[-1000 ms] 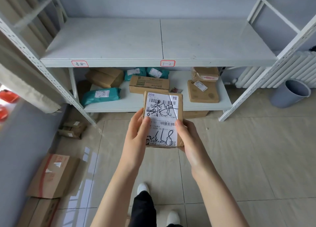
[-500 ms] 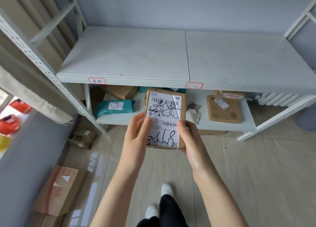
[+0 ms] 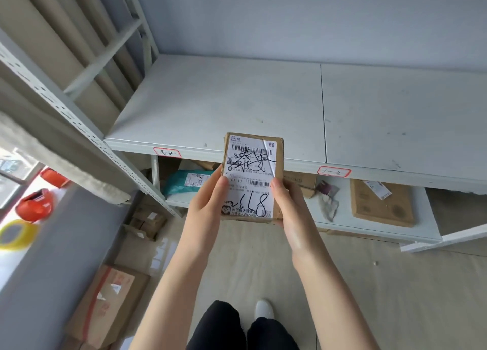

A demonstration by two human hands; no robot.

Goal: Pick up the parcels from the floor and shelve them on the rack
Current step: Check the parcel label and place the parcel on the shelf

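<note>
Gripping a small cardboard parcel [image 3: 252, 177] from both sides, the left hand [image 3: 208, 207] and right hand [image 3: 292, 207] are being held closed around it, label up, just before the rack's upper shelf [image 3: 224, 107]. More parcels are lying on the lower shelf [image 3: 374, 225] at 3 o'clock.

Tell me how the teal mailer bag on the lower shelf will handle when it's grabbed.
The teal mailer bag looks soft and wrinkled, so it will probably flop and sag rather than hold shape. Its plastic skin seems glossy, likely a bit slippery. It lies flat, so rolling seems unlikely.
</note>
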